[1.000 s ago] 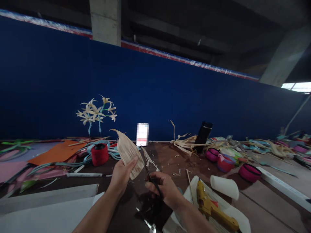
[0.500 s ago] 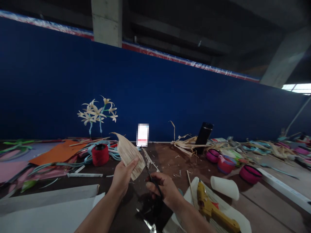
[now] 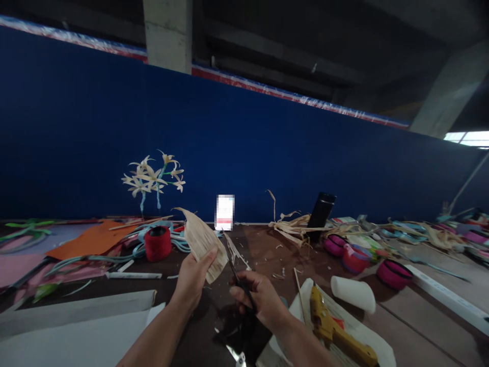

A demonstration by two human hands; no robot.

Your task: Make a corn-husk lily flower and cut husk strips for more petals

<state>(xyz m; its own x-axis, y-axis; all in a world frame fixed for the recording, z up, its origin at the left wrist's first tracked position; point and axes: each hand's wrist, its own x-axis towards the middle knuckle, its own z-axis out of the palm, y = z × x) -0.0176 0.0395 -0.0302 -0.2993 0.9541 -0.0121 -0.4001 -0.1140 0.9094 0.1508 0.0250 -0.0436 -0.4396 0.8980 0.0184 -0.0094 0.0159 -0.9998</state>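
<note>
While the left hand (image 3: 193, 278) pinches a dried corn husk (image 3: 200, 242) between thumb and fingers and holds it up off the table (image 3: 267, 244), the right hand (image 3: 255, 298) is closed through the handles of dark scissors (image 3: 237, 278), blades angled up and touching the husk's lower right edge. A thin pale strip (image 3: 234, 251) trails off just beyond the blade tips, still attached as far as can be told. Over the last second almost nothing has shifted: both hands sit in the same spot and the husk shows the same outline, so the cutting appears paused mid-snip rather than advancing. Whether the blades are parted or together cannot be told from here. Beyond the left hand stands a red thread spool (image 3: 157, 243), with a spray of husk flowers (image 3: 153, 178) further back against the blue wall. Just right of the right hand lies a yellow glue gun (image 3: 332, 331) on white paper, a white roll (image 3: 353, 294) beside it, and a black flask (image 3: 320, 209) well beyond.
</note>
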